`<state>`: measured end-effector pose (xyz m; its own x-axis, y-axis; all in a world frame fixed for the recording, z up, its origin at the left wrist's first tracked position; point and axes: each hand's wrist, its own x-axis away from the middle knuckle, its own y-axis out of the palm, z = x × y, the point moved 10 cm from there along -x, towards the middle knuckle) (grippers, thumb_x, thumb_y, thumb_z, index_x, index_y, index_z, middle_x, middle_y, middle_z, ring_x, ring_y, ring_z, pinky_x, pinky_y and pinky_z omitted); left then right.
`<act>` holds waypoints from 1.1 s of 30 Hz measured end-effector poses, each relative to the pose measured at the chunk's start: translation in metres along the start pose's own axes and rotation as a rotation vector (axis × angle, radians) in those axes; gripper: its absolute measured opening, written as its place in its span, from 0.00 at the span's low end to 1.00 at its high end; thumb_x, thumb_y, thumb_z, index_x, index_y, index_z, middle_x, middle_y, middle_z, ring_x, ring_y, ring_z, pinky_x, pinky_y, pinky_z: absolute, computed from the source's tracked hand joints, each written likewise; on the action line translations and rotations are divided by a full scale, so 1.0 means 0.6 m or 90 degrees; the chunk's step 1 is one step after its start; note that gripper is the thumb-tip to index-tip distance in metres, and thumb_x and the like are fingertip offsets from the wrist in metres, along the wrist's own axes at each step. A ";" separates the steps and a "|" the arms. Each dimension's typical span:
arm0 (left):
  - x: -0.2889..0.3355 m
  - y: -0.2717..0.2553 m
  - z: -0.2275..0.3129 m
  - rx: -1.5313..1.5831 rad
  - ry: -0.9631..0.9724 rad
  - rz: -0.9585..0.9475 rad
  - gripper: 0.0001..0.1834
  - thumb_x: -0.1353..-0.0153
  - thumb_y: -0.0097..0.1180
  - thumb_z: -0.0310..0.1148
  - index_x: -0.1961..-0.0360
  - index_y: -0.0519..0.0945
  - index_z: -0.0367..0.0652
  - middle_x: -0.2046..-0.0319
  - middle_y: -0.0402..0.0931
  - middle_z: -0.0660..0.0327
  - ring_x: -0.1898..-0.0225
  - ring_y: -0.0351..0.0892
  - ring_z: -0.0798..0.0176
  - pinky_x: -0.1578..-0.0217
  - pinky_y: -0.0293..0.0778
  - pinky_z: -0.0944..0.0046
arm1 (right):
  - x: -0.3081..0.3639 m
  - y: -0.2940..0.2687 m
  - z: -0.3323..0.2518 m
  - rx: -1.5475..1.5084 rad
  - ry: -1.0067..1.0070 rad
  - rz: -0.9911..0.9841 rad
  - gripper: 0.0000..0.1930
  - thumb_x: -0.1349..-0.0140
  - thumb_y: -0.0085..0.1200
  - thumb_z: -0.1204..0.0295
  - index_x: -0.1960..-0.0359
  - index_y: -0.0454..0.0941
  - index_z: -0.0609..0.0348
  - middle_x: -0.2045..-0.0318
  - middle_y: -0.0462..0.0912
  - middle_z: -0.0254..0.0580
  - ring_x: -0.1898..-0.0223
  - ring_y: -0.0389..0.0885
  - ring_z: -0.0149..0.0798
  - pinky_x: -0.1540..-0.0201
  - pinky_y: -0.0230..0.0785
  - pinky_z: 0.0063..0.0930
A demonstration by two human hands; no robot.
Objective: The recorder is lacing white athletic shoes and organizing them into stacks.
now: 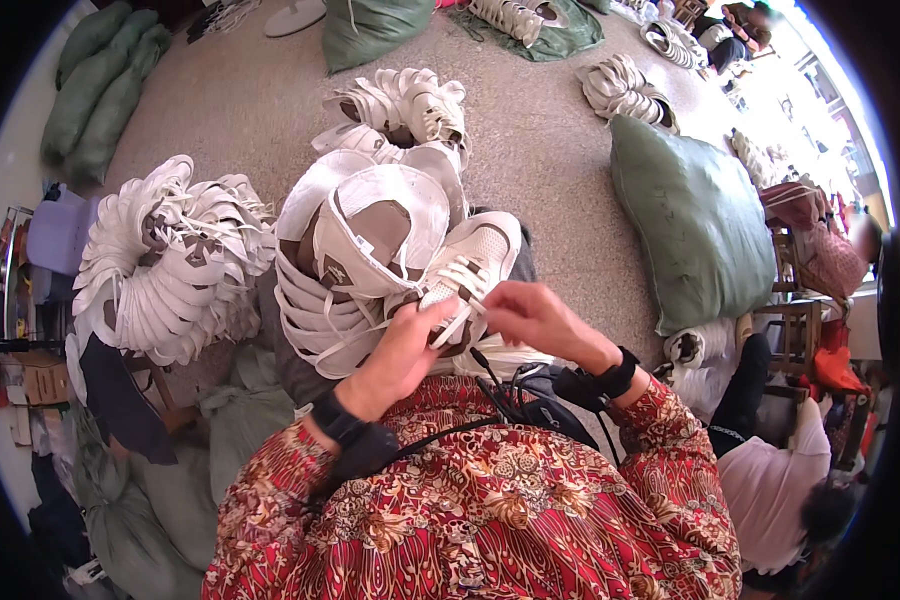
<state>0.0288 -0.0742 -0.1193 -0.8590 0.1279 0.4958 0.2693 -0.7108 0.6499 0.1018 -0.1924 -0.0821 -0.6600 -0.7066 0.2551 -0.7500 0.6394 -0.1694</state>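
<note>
Speckled floor (560, 150) spreads out beyond my knees, and my red patterned top (490, 500) fills the near part of the view. To my right, a plump green sack (685, 225) lies on the floor, with a seated person in a pale pink top (775, 490) lower down on that side. To my left, a thick fanned bundle of white shoe uppers (170, 280) curves round on itself, loose laces sticking out of it. Right in front of me, a nested stack of uppers (305, 305) in white and brown rests against my lap, and just past it sits a smaller curved bundle (410, 105) of the same kind.

The single shoe upper (490, 242) I am handling is just to the right of the nested stack, its perforated toe pointing away from me. My left hand (410, 345) is partly curled round its near left side, thumb along the edge by the eyelets, holding it; the undersides of those fingers are hidden. My right hand (530, 318) comes in from the other side, fingers bent inward and nearly together, tips at the white laces (460, 272); I cannot tell whether a lace is pinched between them. A black wristband (338, 418) circles my left wrist.
</note>
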 end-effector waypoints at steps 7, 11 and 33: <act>0.090 -0.010 0.083 -0.719 0.055 -0.038 0.13 0.29 0.55 0.34 0.63 0.84 0.35 0.74 0.81 0.64 0.73 0.78 0.72 0.72 0.72 0.70 | 0.007 0.022 -0.001 -0.227 0.071 -0.140 0.14 0.26 0.51 0.64 0.64 0.84 0.60 0.68 0.84 0.29 0.67 0.80 0.30 0.60 0.72 0.23; 0.118 0.083 0.125 -0.850 0.399 -0.096 0.06 0.34 0.60 0.27 0.59 0.84 0.36 0.71 0.80 0.60 0.72 0.78 0.66 0.72 0.71 0.64 | -0.002 0.075 -0.062 -0.187 -0.075 -0.257 0.11 0.29 0.55 0.67 0.62 0.84 0.62 0.63 0.84 0.33 0.64 0.79 0.30 0.60 0.72 0.25; 0.016 -0.043 -0.008 0.020 0.017 0.030 0.17 0.29 0.56 0.32 0.42 0.74 0.36 0.46 0.79 0.57 0.45 0.77 0.61 0.41 0.73 0.55 | 0.278 -0.413 0.038 -0.685 -0.290 0.291 0.09 0.23 0.42 0.68 0.54 0.74 0.58 0.59 0.77 0.37 0.54 0.78 0.35 0.45 0.70 0.37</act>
<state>0.0115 -0.0579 -0.1343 -0.8562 0.0760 0.5111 0.3231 -0.6932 0.6443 0.1767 -0.4755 -0.0191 -0.9660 -0.2583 -0.0102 -0.1750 0.6245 0.7612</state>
